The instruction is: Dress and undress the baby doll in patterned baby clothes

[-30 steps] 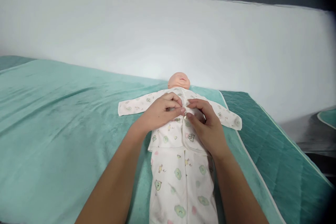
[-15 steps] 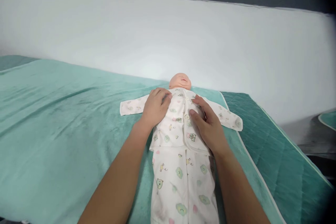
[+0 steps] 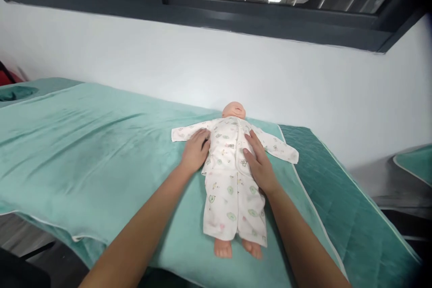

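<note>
A baby doll (image 3: pixel 234 110) lies on its back with its head toward the wall and its bare feet toward me. It wears a white printed jacket (image 3: pixel 224 144) and matching trousers (image 3: pixel 221 202); both sleeves stretch out sideways. My left hand (image 3: pixel 196 149) rests at the jacket's left side, below the sleeve, fingers extended and holding nothing. On the right side of the jacket front lies my right hand (image 3: pixel 259 162), its fingers stretched out and thumb apart. The doll's hands are hidden inside the sleeves.
A light green blanket (image 3: pixel 101 162) spreads under the doll. Darker quilted green cloth (image 3: pixel 334 198) shows at the right. Behind stands a white wall (image 3: pixel 151 63) below a dark-framed window (image 3: pixel 270 18) with metal bars. Another green padded surface (image 3: pixel 416 164) is at far right.
My view has tilted up and drawn back, bringing the window and the doll's feet into sight. My left hand has moved from the upper chest to the jacket's side; the right stays on the jacket.
</note>
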Action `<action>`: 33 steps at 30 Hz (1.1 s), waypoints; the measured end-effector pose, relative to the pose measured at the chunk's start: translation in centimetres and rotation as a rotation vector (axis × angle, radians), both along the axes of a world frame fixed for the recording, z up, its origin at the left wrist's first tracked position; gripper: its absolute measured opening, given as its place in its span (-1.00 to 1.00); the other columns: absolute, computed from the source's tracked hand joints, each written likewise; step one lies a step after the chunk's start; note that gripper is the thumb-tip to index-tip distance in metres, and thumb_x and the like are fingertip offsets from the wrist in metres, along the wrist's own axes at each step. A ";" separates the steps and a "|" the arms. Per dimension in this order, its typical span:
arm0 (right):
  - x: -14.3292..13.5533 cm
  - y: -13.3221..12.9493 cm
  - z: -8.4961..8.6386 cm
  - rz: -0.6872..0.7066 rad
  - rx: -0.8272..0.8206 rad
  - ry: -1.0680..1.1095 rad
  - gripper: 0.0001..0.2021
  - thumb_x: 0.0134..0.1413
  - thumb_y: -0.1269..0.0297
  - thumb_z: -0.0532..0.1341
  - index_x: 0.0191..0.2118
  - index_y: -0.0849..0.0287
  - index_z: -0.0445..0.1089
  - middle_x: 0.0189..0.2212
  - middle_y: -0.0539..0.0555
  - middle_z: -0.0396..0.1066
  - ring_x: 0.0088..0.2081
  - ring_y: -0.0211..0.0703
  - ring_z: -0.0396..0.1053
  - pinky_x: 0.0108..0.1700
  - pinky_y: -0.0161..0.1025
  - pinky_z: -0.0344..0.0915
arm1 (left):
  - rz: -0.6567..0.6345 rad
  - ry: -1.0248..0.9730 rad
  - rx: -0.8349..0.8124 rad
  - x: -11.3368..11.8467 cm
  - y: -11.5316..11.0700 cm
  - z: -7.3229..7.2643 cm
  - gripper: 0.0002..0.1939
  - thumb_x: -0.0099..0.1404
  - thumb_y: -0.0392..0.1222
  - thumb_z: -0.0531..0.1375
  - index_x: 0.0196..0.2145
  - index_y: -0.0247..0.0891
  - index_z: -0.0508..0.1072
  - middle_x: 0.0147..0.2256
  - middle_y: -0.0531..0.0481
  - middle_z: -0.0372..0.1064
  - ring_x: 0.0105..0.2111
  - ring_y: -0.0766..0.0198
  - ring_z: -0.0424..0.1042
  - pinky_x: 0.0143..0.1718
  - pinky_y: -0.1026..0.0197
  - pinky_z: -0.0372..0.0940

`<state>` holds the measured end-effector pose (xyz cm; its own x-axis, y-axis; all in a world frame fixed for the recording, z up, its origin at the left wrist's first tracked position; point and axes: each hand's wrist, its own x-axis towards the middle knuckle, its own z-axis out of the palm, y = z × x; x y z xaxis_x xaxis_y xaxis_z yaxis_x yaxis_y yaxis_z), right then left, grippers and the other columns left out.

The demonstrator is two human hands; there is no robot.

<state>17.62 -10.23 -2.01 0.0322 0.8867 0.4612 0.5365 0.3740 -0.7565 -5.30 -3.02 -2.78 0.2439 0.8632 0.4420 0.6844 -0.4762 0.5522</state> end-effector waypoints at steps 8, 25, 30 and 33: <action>9.6 -0.4 -3.5 -0.216 0.142 -0.294 -0.41 0.22 0.04 0.12 0.30 0.14 0.14 0.32 0.23 0.12 0.34 0.04 0.04 0.35 0.15 -0.05 | 0.505 0.211 -0.174 -6.8 2.9 -0.3 -0.42 0.32 -0.15 0.04 0.30 -0.11 0.22 0.27 -0.19 0.18 0.30 -0.09 0.10 0.22 -0.17 0.10; 15.0 0.5 -5.6 -0.672 -0.233 -0.242 -0.50 0.09 0.07 0.11 0.08 0.18 0.45 0.07 0.30 0.43 0.11 0.19 0.36 0.17 0.12 0.21 | 0.502 0.155 -0.075 -7.4 3.5 -0.9 -0.46 0.40 -0.35 -0.14 0.27 -0.17 0.27 0.31 -0.01 0.13 0.25 0.16 0.22 0.21 0.10 0.16; 15.8 1.6 -6.5 -0.668 -0.175 -0.200 -0.52 0.04 0.10 0.15 0.06 0.18 0.44 0.20 0.28 0.29 0.22 0.14 0.23 0.27 0.11 0.10 | 0.546 0.222 -0.098 -7.0 3.5 -0.7 -0.44 0.36 -0.36 -0.10 0.27 -0.17 0.26 0.32 -0.04 0.11 0.30 0.13 0.13 0.23 0.03 0.13; 17.0 2.7 -6.2 -0.639 -0.133 -0.169 -0.50 0.01 0.09 0.16 0.06 0.19 0.44 0.19 0.27 0.30 0.20 0.13 0.25 0.26 0.08 0.13 | 0.563 0.252 -0.116 -6.7 3.4 -0.6 -0.43 0.33 -0.36 -0.08 0.26 -0.19 0.28 0.31 -0.09 0.12 0.29 0.04 0.14 0.23 -0.07 0.11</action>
